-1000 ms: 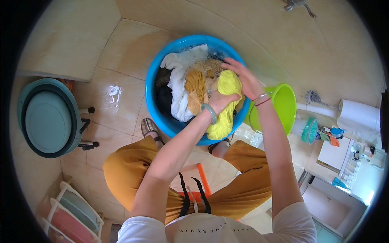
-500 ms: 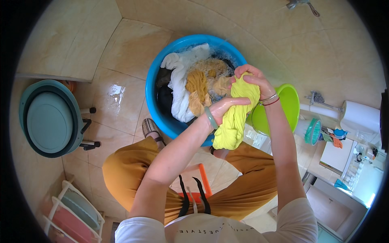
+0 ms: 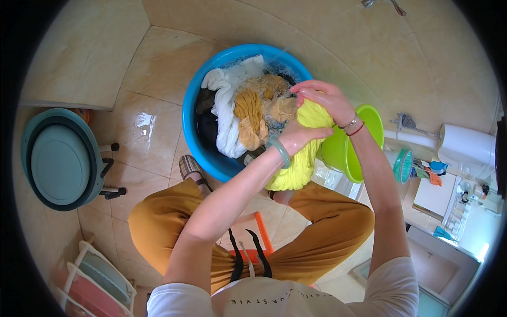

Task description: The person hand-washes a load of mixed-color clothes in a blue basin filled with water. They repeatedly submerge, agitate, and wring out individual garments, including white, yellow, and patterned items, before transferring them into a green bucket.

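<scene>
Bunched yellow cloth (image 3: 297, 170) hangs between my hands at the right rim of a large blue basin (image 3: 211, 168). My left hand (image 3: 301, 137) is closed round its middle, the thumb lying across it. At the far end, my right hand (image 3: 331, 101) grips the cloth with bent fingers over its top. Sudsy water in the basin holds a long white garment (image 3: 228, 121), a mustard cloth (image 3: 248, 105), tan pieces (image 3: 284, 108) and dark clothing (image 3: 207, 127). The yellow cloth hides part of the basin's near right rim.
A lime-green bucket (image 3: 364, 140) stands against the basin's right side. Folded grey-green basins (image 3: 60, 164) are at left, above a white rack (image 3: 79, 264). I sit over an orange stool (image 3: 261, 232). A tap (image 3: 369, 3) is on the far wall.
The yellow cloth has spread wider and its lower end has shifted slightly left. My right hand's fingers have loosened and moved over its top. The whole view has shifted slightly.
</scene>
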Demonstrator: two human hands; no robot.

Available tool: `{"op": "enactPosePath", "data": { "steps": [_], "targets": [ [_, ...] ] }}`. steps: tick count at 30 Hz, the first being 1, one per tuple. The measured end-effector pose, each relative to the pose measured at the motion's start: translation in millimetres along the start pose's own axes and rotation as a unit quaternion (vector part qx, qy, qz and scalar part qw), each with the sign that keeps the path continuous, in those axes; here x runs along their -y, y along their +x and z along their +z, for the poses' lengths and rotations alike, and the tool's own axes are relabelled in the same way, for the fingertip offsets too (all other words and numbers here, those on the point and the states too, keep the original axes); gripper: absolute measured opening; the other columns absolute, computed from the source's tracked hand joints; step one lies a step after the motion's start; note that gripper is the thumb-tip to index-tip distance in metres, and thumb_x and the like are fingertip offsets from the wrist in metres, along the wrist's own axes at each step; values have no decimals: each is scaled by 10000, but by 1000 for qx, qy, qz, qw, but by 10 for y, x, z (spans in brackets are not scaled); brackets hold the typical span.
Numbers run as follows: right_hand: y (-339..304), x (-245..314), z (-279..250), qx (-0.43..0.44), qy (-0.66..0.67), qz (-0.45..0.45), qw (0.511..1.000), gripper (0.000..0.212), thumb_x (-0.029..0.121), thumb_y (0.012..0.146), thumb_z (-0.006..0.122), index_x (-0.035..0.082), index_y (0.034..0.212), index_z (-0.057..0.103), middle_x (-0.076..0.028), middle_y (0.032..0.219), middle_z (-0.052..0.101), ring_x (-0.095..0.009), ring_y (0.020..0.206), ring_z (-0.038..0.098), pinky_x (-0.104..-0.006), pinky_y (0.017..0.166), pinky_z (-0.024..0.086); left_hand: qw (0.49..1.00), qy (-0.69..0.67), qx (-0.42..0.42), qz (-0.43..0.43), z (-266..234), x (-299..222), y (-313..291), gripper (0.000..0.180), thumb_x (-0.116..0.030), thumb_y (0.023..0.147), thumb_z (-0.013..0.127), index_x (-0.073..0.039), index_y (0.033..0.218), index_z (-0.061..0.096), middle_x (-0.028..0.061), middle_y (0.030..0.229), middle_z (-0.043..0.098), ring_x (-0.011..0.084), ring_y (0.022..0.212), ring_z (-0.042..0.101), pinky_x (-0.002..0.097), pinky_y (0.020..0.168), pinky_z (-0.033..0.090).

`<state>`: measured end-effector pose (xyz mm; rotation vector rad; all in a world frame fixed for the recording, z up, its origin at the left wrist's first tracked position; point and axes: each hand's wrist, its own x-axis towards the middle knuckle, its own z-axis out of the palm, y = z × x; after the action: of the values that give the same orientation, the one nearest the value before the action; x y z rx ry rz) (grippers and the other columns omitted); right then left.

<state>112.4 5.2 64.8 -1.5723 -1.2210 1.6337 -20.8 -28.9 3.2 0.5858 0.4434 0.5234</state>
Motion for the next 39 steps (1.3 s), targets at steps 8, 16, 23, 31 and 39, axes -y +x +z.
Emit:
{"op": "enactPosePath", "data": {
  "steps": [8, 16, 23, 31, 39],
  "targets": [
    [184, -242, 229, -79, -89, -49, 992, 209, 182, 941, 530, -4, 939, 627, -34, 746, 612, -96, 683, 581, -242, 630, 477, 985, 117, -105, 65, -107, 190, 73, 518, -101, 738, 728, -10, 1205, 523, 67, 1125, 613, 167, 1042, 572, 300, 923, 443],
    [375, -368, 442, -213, -215, -103, 948, 170, 157, 930, 498, 16, 909, 591, -84, 670, 631, -181, 589, 617, -303, 577, 484, 961, 135, -193, 145, -264, 427, 214, 602, -122, 726, 751, -22, 1248, 467, 91, 1146, 615, 183, 1048, 590, 296, 906, 460],
    [541, -518, 573, -272, -288, -50, 917, 186, 192, 921, 475, 51, 923, 597, -111, 676, 649, -274, 653, 654, -383, 643, 512, 932, 205, -278, 113, -350, 449, 167, 305, -108, 766, 684, 63, 998, 584, 173, 901, 662, 254, 846, 645, 364, 732, 496],
    [718, -689, 679, -316, -375, 8, 872, 204, 245, 930, 445, 87, 927, 574, -180, 786, 660, -391, 771, 638, -489, 701, 505, 918, 242, -314, -12, -524, 575, 249, 425, -180, 744, 712, 66, 1046, 543, 199, 933, 652, 295, 898, 638, 375, 763, 493],
    [807, -990, 787, -340, -354, 104, 865, 274, 288, 934, 408, 84, 964, 587, -205, 910, 661, -421, 875, 615, -496, 747, 490, 884, 306, -354, -11, -775, 1012, 323, 473, -187, 755, 717, 54, 1104, 506, 187, 1031, 624, 267, 960, 600, 372, 820, 469]
  ]
}}
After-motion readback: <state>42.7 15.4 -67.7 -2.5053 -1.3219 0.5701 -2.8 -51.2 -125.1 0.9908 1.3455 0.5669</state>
